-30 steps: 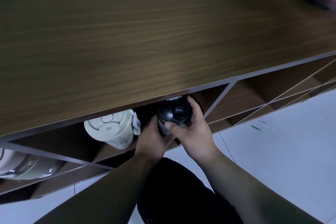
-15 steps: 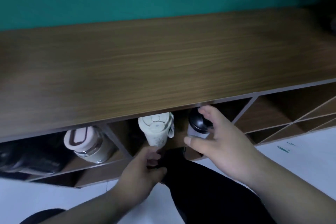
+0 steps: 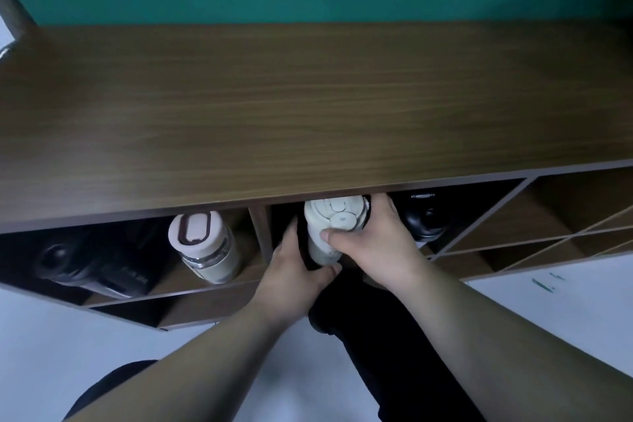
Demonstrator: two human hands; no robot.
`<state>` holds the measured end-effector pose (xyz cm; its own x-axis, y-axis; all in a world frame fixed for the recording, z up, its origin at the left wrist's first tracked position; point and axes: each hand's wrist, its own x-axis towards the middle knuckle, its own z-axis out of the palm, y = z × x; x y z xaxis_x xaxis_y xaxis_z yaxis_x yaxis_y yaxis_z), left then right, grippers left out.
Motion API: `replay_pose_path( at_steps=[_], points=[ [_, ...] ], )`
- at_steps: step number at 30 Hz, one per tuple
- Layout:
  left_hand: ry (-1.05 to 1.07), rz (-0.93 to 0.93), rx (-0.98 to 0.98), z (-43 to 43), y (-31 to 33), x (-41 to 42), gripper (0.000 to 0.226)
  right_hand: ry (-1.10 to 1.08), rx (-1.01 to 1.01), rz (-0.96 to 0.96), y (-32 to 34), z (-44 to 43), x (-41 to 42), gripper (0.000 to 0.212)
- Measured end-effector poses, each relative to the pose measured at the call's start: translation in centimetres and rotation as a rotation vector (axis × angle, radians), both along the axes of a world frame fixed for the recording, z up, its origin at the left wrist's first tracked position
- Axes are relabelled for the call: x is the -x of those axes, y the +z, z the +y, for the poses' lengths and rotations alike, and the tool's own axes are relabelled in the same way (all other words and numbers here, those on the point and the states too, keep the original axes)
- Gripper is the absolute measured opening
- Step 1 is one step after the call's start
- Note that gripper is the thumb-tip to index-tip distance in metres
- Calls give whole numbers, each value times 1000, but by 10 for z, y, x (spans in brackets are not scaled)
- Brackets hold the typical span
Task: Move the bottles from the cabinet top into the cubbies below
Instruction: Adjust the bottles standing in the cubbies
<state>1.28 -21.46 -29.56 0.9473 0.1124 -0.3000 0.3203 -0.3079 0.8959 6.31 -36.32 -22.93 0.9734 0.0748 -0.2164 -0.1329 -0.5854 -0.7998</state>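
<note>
Right hand [image 3: 373, 243] now on cream bottle [image 3: 329, 233]

Your two hands [image 3: 373, 243] hold the middle bottle [image 3: 329, 229] in its cubby, under the cabinet top [image 3: 308, 113]. Another bottle [image 3: 205, 250] lies left, and maybe one [image 3: 424, 219] right.

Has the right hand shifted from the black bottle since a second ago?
Yes. The right hand moved left along the cubby, off the black bottle, onto the cream bottle.

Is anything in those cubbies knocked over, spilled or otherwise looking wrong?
Nothing stands out. The cream bottle is gripped by the right hand, with the left hand at its base. The glass bottle and black bottle sit intact; no spill shows.
</note>
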Motion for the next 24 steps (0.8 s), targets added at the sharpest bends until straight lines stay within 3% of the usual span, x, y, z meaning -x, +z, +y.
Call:
replay_pose_path(
  at_steps=[3, 9, 12, 19, 24],
  points=[
    [8, -44, -1, -1, -4, -4, 93, -9, -72, 23, -8, 1, -6, 84],
    [42, -67, 80, -5, 5, -9, 76, 35, -167, 48, -8, 2, -7, 62],
    [33, -84, 78, -6, 3, -8, 80, 39, -169, 52, -8, 2, -7, 57],
    [50, -67, 75, -4, 4, -7, 64, 71, -131, 35, -5, 1, -8, 44],
    [44, -67, 63, -4, 2, -7, 59, 70, -132, 39, -3, 2, -7, 47]
  ],
)
